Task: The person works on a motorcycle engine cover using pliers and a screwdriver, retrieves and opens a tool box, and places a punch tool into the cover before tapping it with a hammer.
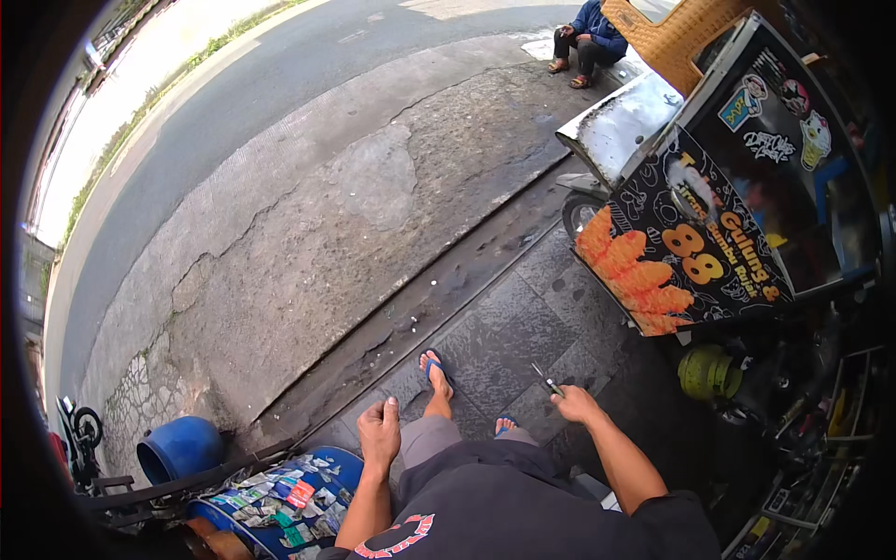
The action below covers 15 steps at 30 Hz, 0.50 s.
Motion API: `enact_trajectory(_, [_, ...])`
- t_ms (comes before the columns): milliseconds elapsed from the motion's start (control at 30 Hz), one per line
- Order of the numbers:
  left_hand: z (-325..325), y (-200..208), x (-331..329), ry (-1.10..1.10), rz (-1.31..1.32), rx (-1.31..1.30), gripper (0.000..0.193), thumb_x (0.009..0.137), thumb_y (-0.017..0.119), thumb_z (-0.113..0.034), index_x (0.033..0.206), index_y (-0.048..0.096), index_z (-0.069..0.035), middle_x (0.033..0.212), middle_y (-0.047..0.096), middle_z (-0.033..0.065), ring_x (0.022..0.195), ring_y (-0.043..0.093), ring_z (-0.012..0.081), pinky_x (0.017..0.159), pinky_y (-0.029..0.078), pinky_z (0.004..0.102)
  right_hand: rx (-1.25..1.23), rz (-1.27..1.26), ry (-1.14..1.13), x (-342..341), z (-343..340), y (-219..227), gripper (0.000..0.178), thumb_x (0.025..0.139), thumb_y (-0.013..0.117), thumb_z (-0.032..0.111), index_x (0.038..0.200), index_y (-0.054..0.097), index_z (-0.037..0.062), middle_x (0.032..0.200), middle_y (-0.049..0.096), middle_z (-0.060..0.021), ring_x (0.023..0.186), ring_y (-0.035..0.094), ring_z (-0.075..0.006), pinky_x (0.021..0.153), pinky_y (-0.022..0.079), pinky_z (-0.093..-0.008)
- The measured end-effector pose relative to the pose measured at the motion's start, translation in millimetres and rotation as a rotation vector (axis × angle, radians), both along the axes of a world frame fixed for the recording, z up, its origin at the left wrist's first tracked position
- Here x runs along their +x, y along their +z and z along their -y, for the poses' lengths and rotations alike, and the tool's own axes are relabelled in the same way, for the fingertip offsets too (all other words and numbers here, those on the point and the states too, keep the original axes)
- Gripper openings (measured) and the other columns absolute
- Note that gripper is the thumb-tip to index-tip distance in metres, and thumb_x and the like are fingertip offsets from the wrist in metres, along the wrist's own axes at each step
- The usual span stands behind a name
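My right hand (576, 405) is closed around the handle of a slim hand tool (547, 380). Its thin metal end points up and away to the left, over the dark floor tiles; the exact kind is too small to tell. On the other side, my left hand (380, 431) is curled into a fist with the thumb on top. Whatever lies inside those fingers, if anything, is hidden. Neither hand touches anything else. Below and left of the left hand is a blue drum (347, 461) covered with small, mostly pale packets (271, 499).
A food cart (709, 233) with a black-and-orange panel stands at right, a green gas cylinder (709, 373) beneath it. Crowded racks (821, 439) line the right edge. A gutter (439, 299) crosses ahead. A blue barrel (182, 448) lies at left. A person (593, 42) sits by the road.
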<state>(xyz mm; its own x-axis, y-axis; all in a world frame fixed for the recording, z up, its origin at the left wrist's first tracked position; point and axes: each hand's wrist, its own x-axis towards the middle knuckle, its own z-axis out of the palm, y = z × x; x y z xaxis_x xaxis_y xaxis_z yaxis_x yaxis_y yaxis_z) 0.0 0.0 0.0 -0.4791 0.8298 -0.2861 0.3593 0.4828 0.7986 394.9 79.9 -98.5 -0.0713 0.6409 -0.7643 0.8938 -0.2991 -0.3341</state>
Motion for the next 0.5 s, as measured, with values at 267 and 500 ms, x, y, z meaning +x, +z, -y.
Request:
enact_trajectory(267, [-323,0,-126,-0.114,-0.015,-0.143,0.045,0.096,0.060,-0.032,0.068,0.052,0.001,0.059,0.046,0.0018,0.060,0.041,0.0107,0.054,0.037,0.0353,-0.208,0.009,-1.114,-85,-160,-139,0.022,0.095,0.062,0.016,0.096,0.064,-0.0050,0.072,0.060,-0.0118,0.055,0.059,-0.0233,0.047,0.047,-0.0396])
enact_trajectory(500, [-661,162,-79,-1.128,0.654,-0.090,0.044,0.099,0.059,-0.035,0.076,0.057,0.002,0.062,0.052,0.0054,0.057,0.044,0.0138,0.055,0.039,0.0350,-0.349,0.134,-0.738,-159,-282,-136,0.041,0.087,0.066,0.023,0.113,0.066,-0.0086,0.106,0.068,-0.0222,0.094,0.068,-0.0323,0.077,0.052,-0.0402])
